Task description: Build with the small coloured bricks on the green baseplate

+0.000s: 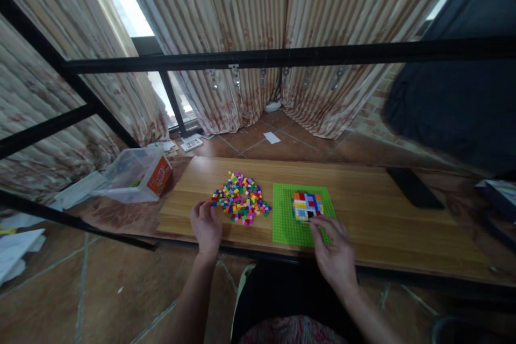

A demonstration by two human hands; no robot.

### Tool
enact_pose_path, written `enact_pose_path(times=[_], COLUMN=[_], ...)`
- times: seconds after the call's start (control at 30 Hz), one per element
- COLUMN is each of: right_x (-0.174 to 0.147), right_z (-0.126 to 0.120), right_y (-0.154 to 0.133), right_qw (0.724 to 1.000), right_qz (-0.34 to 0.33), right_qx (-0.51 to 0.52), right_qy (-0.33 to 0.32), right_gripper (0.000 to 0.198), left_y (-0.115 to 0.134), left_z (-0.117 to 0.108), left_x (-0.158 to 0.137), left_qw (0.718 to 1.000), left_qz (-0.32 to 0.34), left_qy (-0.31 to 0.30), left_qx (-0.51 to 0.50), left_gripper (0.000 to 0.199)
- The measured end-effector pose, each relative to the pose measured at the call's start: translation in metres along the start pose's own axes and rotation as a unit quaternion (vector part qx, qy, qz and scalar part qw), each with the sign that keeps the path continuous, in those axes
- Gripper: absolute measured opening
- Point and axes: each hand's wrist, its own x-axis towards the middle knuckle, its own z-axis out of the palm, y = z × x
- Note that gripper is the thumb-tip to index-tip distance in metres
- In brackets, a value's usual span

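A loose pile of small multicoloured toy bricks [242, 199] lies on the wooden table. My left hand [206, 227] rests at the pile's left edge with its fingers curled together; whatever may be between them is too small to make out. To the right of the pile is a green studded baseplate [284, 226]. On it stands a low, roughly square build of coloured bricks [306, 205]. My right hand [334, 247] reaches over the plate's near right corner, thumb and forefinger pinched on a small dark toy brick [311, 215] at the build's near edge.
A clear plastic box [133, 174] with an orange label stands left of the wooden tabletop [374, 226]. A black flat object [415, 188] lies at the table's right. A black metal bar [258, 59] crosses in front of curtains [242, 5]. Papers [18, 252] lie at far left.
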Motion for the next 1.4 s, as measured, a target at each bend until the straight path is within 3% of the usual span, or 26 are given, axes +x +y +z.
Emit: enact_pose_path(times=[0.2, 0.43, 0.57, 0.7, 0.87, 0.97, 1.03, 1.2, 1.4], right_x=[0.047, 0.093, 0.097, 0.096, 0.092, 0.078, 0.061, 0.013, -0.012], right_z=[0.064, 0.149, 0.169, 0.174, 0.162, 0.140, 0.119, 0.056, -0.003], right_y=[-0.044, -0.067, -0.071, -0.070, -0.078, -0.084, -0.084, -0.054, 0.006], right_qw=[0.986, 0.945, 0.913, 0.908, 0.938, 0.971, 0.977, 0.960, 0.945], right_qz=[-0.038, 0.004, 0.021, 0.037, 0.010, -0.011, 0.000, 0.140, 0.266], right_qx=[-0.003, -0.160, -0.243, -0.257, -0.198, -0.076, 0.025, 0.169, 0.172], right_qy=[-0.162, -0.286, -0.328, -0.329, -0.283, -0.228, -0.213, -0.171, -0.076], right_gripper=[0.018, 0.019, 0.024, 0.024, 0.016, 0.017, 0.017, 0.018, 0.026], left_y=[0.000, 0.000, -0.001, -0.002, -0.003, -0.004, -0.004, -0.001, -0.001], left_z=[0.007, 0.008, 0.009, 0.009, 0.008, 0.008, 0.007, 0.004, 0.005], left_x=[0.000, -0.002, -0.003, -0.003, -0.002, 0.000, 0.001, 0.003, 0.006], left_qw=[0.996, 0.994, 0.995, 0.995, 0.995, 0.994, 0.994, 0.995, 0.996], left_qz=[-0.017, -0.021, -0.020, -0.011, -0.008, -0.008, -0.003, -0.002, -0.003], left_qy=[-0.052, -0.064, -0.063, -0.064, -0.065, -0.066, -0.066, -0.067, -0.066], left_qx=[0.076, 0.082, 0.079, 0.078, 0.082, 0.082, 0.083, 0.073, 0.060], left_gripper=[0.027, 0.028, 0.028, 0.028, 0.027, 0.027, 0.028, 0.028, 0.028])
